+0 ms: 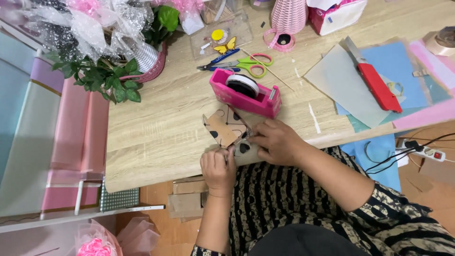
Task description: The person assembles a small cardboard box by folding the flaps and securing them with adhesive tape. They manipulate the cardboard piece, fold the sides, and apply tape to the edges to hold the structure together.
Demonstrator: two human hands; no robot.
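Your left hand [218, 168] and right hand [276, 141] sit close together by the pink tape holder [246, 93], fingers bent, maybe pinching.

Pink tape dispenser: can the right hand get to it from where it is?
Probably yes. The pink tape dispenser stands just beyond the right hand, with only the patterned paper piece beside that path. But both hands are pressing the paper, so the right would have to let go.

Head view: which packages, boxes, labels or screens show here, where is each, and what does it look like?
Tissue box: top edge of the table, right of the pink woven vase; pink and white, white tissue sticking out.
Clear plastic box: left of the vase; flat, see-through, holding a yellow butterfly and a yellow disc.
Brown patterned paper piece: at the table's near edge, pressed by the left hand and right hand; tan with black shapes.
No screens visible.
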